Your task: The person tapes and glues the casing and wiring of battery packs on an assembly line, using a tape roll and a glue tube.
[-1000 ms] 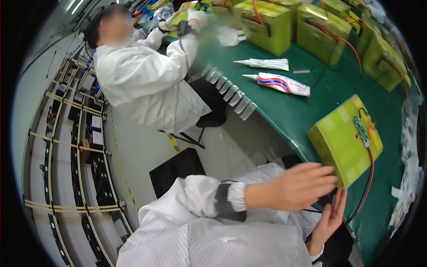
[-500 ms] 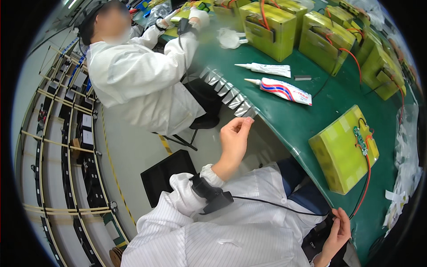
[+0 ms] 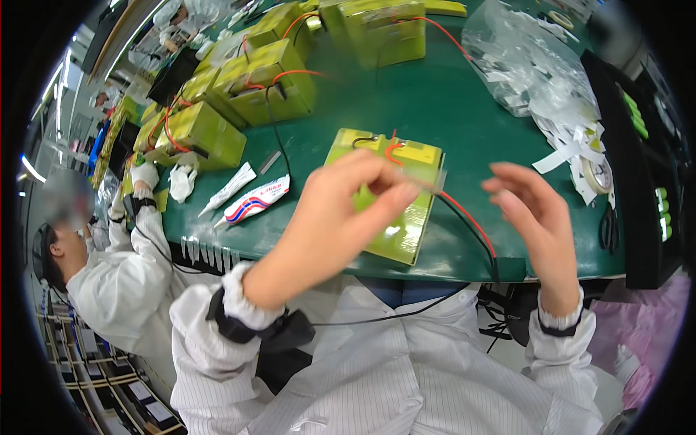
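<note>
A yellow-green wrapped battery pack (image 3: 395, 235) lies on the green table in front of me. Red and black wires (image 3: 470, 220) run from it towards the table's near edge. Above the pack, my left hand (image 3: 330, 217) pinches thumb and forefinger on a small translucent strip, apparently clear tape (image 3: 438, 187), blurred at the fingertips. The hand hides much of the pack's top, and the small circuit board there is out of sight. To the right of the pack, my right hand (image 3: 536, 225) is raised with bent fingers apart, holding nothing visible.
Two white tubes (image 3: 254, 203) (image 3: 229, 190) lie left, beside a grey bar (image 3: 270, 161). Tape strips (image 3: 210, 254) hang off the near edge. More battery packs (image 3: 264, 94) stand behind. Plastic bags (image 3: 515, 61), a tape roll (image 3: 597, 175) and scissors (image 3: 609, 230) are right. A co-worker (image 3: 119, 283) sits left.
My view has swung right. My left hand has moved from the tape strips at the table edge to above the battery pack. My right hand has risen from the wires by the edge.
</note>
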A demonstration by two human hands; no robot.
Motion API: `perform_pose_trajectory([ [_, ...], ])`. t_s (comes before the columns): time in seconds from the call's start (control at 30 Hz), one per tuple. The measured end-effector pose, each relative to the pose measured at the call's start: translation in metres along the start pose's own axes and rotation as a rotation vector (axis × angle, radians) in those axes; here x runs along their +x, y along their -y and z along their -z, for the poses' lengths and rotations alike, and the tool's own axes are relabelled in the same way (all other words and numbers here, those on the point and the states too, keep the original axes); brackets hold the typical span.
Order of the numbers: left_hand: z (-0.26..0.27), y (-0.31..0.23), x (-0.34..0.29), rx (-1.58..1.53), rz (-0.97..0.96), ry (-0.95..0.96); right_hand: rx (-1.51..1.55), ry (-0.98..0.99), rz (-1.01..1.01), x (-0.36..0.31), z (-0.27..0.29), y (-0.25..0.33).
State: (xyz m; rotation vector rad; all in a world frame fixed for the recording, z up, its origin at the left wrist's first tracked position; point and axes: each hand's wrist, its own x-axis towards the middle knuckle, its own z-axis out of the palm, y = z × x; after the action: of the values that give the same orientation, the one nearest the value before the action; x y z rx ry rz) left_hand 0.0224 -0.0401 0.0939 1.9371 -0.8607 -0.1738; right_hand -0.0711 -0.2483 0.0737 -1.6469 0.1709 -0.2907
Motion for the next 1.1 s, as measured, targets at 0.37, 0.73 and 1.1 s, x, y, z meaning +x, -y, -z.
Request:
perform_pose_trajectory([
  [0.37, -0.048, 0.024, 0.059, 0.42, 0.097, 0.016, 0.228, 0.219, -0.245, 0.062, -0.01, -0.069],
  [0.73, -0.058, 0.045, 0.057, 0.588, 0.006, -0.014, 0.293, 0.111, -0.338, 0.058, -0.027, -0.088],
  [1.1, -0.062, 0.049, 0.055, 0.71, -0.076, 0.0, 0.393, 0.034, -0.302, 0.052, -0.043, -0.102],
])
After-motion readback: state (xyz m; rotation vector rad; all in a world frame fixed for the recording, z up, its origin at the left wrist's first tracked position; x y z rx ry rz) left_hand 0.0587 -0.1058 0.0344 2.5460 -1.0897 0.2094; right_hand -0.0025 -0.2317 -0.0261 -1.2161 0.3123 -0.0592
